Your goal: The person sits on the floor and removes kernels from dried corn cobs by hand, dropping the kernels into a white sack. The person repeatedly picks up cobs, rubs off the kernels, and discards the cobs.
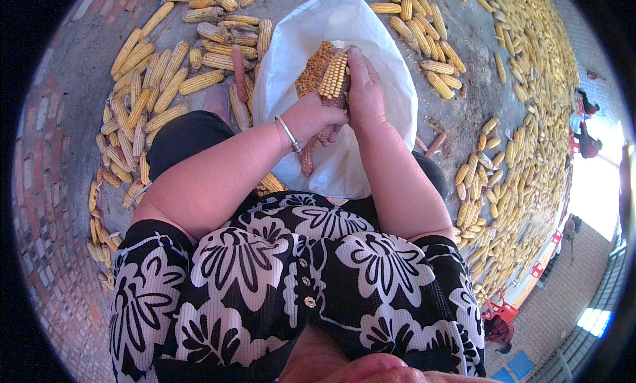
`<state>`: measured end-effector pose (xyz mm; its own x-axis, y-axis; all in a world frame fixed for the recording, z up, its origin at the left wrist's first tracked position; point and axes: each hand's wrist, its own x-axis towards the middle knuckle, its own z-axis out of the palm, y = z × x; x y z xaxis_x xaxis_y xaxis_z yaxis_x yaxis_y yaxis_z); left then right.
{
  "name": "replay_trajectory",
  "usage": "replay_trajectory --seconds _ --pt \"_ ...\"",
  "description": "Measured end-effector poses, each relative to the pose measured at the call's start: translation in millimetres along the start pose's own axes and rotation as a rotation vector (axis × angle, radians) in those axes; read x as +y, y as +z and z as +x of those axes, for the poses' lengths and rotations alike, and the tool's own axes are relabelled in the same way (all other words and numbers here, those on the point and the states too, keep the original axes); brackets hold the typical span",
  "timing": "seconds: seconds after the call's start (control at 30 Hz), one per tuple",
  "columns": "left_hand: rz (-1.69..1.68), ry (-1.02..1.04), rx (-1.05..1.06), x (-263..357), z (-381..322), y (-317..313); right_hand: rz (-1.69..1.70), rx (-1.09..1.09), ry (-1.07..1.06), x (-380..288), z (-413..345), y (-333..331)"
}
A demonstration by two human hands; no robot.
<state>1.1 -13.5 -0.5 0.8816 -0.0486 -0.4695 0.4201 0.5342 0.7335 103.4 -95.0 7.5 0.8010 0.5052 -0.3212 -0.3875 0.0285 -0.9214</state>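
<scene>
A partly shelled ear of corn (334,77), yellow kernels on one side and bare reddish cob on the other, is held between my hands over a white woven sack (392,100). My left hand (323,117), with a silver bangle at the wrist, or possibly a second cob under its fingers, grips the lower part. My right hand (365,87) holds the upper right side, thumb near the tip. Loose corn kernels (309,70) lie inside the sack. A reddish bare cob (306,160) shows below my left hand against the sack.
Many corn ears (171,80) lie on the concrete floor at left, with a red cob (239,72) among them. More ears (422,30) lie to the right. A large corn heap (531,149) runs along the far right, people and a red plastic chair (502,311) beyond it.
</scene>
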Motion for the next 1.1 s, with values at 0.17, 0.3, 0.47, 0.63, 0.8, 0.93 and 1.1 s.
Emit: replay_trajectory --seconds 0.17,0.3,0.47,0.63,0.8,0.93,1.1 --pt "-0.007 -0.015 -0.004 0.6 -0.1 -0.2 0.008 0.001 0.01 0.2 -0.2 -0.2" --pt "-0.024 -0.022 0.001 1.0 -0.6 0.0 0.029 -0.025 0.013 1.0 0.9 -0.3" --pt "-0.056 -0.022 -0.014 0.7 -0.5 -0.1 0.04 -0.015 0.012 1.5 0.7 1.1" --pt "-0.053 -0.035 0.002 -0.3 -0.3 0.0 0.008 0.019 0.019 -0.6 -2.0 1.8" --pt "-0.052 -0.037 -0.001 0.0 0.0 -0.2 0.002 0.003 0.008 0.2 -1.2 0.7" --pt "-0.076 -0.039 -0.008 -0.2 -0.9 0.1 -0.012 0.013 0.013 2.2 -0.4 -0.4" --pt "-0.088 -0.033 0.002 -1.0 -0.8 1.1 -0.061 0.012 0.023 -0.9 -2.6 0.5"
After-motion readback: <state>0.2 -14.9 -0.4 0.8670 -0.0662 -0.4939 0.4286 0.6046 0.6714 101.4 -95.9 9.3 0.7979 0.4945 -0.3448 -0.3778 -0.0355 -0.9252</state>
